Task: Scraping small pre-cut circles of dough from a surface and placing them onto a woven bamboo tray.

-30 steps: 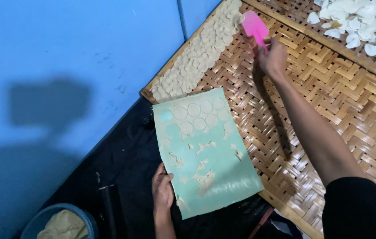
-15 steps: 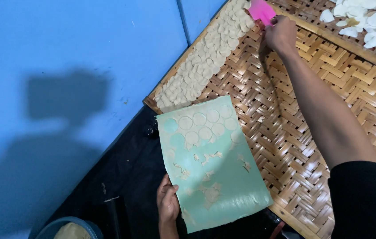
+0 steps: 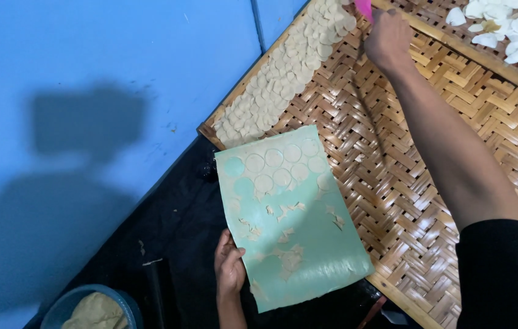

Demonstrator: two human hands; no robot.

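Overhead: Green Sheet and Pink Spatula at the Woven Tray

Centrally, the pale green sheet (image 3: 292,222) lay flat, a rectangle with pale dough discs (image 3: 283,163) cut in rows at its far end and torn dough scraps across its middle. Its long axis ran from the near right corner toward the far left, the far end resting on the woven bamboo tray (image 3: 454,116) and the near end over black cloth (image 3: 179,225). The left hand (image 3: 229,268) gripped the sheet's near left edge, thumb on top. The right hand (image 3: 387,38) was closed around a pink spatula (image 3: 363,7) at the far end of the tray; only part of the blade showed at the frame's top edge. Just beside the blade, a band of overlapping dough rounds (image 3: 283,73) ran along the tray's left rim. White chips (image 3: 514,24) lay on a second tray beyond. A blue bucket (image 3: 88,307) holding dough stood at the near left.
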